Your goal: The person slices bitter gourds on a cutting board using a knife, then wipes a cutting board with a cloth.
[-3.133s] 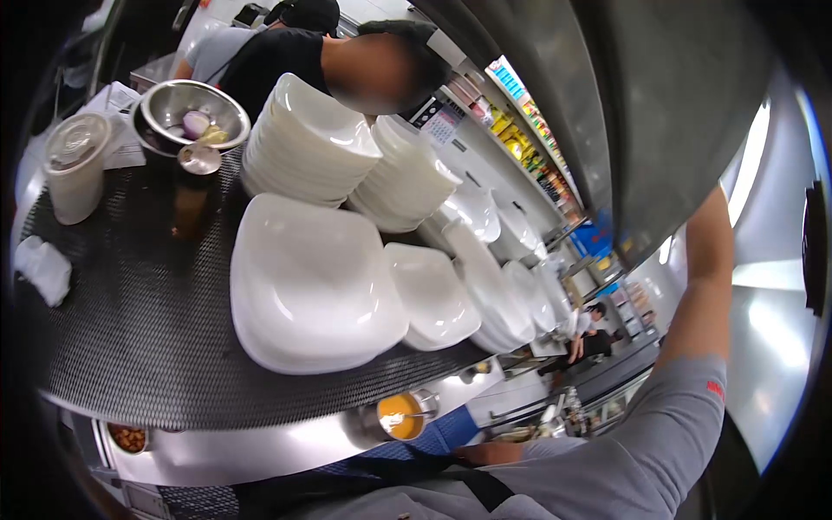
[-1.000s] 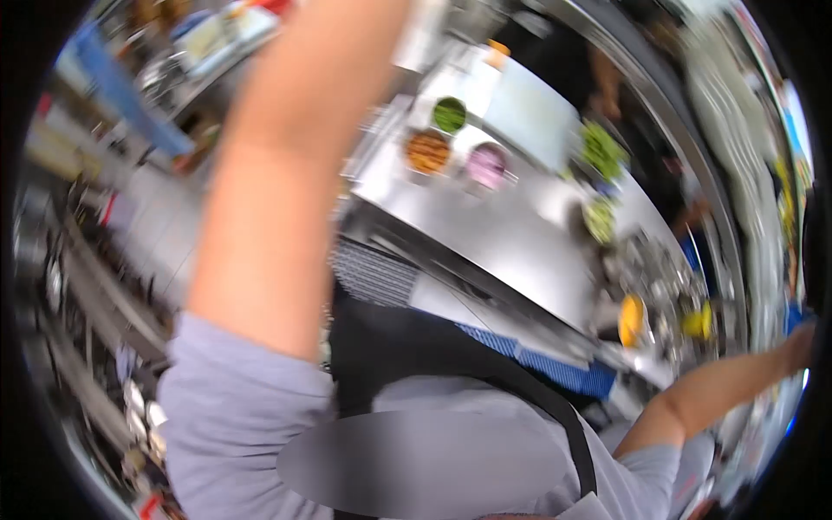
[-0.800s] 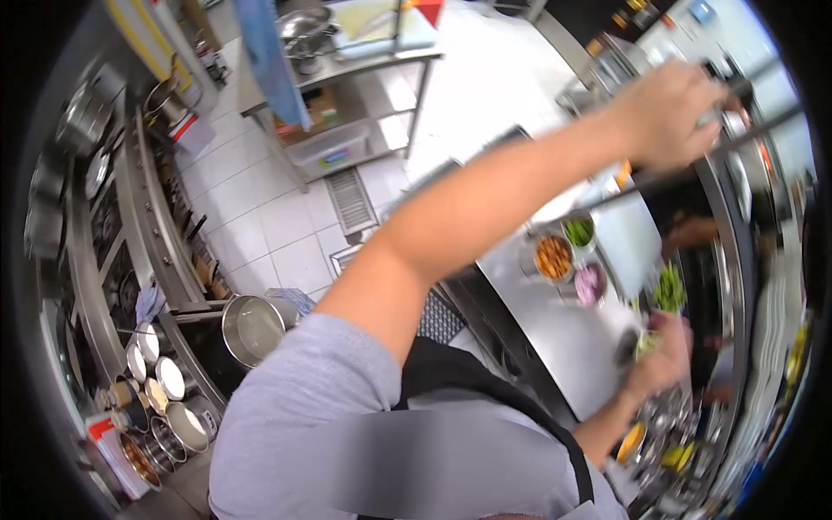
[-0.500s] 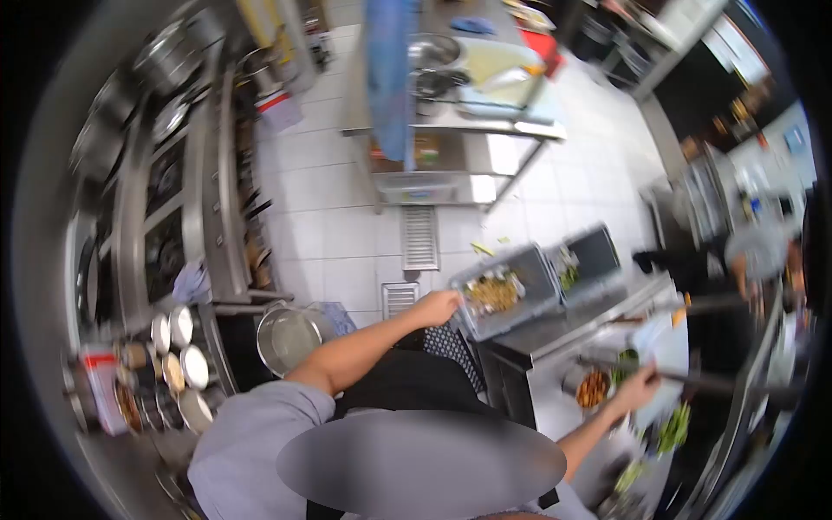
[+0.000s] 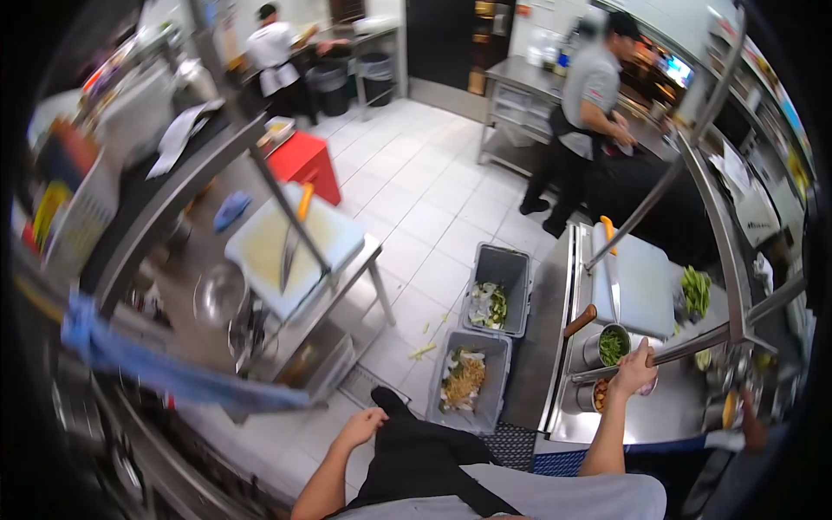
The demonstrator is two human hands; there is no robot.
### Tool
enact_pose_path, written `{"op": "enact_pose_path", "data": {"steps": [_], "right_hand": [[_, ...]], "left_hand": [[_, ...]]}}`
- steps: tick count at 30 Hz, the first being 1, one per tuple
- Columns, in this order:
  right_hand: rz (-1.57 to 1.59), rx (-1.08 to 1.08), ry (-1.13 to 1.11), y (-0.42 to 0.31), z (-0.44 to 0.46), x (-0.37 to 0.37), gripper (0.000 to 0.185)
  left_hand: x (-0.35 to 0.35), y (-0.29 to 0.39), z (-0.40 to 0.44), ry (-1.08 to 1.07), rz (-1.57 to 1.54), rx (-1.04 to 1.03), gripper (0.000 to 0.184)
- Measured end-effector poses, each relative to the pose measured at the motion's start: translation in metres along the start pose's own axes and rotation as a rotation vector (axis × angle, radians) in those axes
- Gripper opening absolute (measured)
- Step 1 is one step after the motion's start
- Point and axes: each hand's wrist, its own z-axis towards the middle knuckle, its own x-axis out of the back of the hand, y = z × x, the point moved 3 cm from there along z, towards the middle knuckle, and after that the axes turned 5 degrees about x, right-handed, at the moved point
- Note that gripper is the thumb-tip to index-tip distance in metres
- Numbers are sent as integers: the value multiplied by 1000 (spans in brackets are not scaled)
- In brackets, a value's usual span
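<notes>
My left hand (image 5: 362,426) hangs beside my black apron, fingers curled in, with nothing visible in it. To its right on the floor stands a grey bin (image 5: 504,381) of food scraps. A second grey bin (image 5: 518,270) with green and white trimmings stands just behind it. On my right, my right hand (image 5: 634,371) is closed around a metal rail (image 5: 685,345) above the steel counter. Under and beside that hand are a pot of chopped greens (image 5: 614,346) and a pot of browned pieces (image 5: 600,394), partly hidden by the rail.
A knife (image 5: 614,282) lies on a white cutting board (image 5: 637,303) at right, near leafy greens (image 5: 696,291). Another board (image 5: 260,251) with a knife is on the left table. One person (image 5: 589,100) stands at the back right, another (image 5: 279,56) at the back left.
The view has swung to the right, showing the counter and two people more fully. My left hand has moved back from the scrap bin's edge. My right hand stays at the rail.
</notes>
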Motion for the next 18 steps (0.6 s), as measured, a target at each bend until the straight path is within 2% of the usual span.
{"op": "enact_pose_path", "data": {"steps": [1,3,4,5,6,8,10,11,12,14,16,18], "right_hand": [[35,-38,8,2,-5,-5,25],[27,17,95,3,-6,-7,23],[-1,53,139,0,-8,-7,21],[-43,54,176,-11,-11,-14,33],[-57,66,213,-15,-14,-16,33],[-122,50,218,-17,-14,-17,26],[-93,13,252,-9,-10,-11,25],[-97,4,262,-5,-9,-8,24],[-110,15,277,2,-10,-3,23],[-161,18,281,-10,-15,-9,22],[-121,72,313,-23,-22,-21,24],[-50,72,352,-37,-28,-36,22]], "left_hand": [[8,35,25,-58,124,-56,40],[25,82,75,-141,430,-218,45],[35,99,101,-169,453,-217,45],[42,122,127,-217,608,-265,44],[47,144,152,-270,762,-317,42],[55,187,205,-269,803,-380,41],[54,227,254,-278,659,-266,42],[48,240,279,-226,638,-273,41],[43,242,303,-177,614,-269,39],[30,237,347,-155,831,-315,38],[10,204,406,-424,1242,-318,41],[-3,172,435,-672,1481,-324,44]]}}
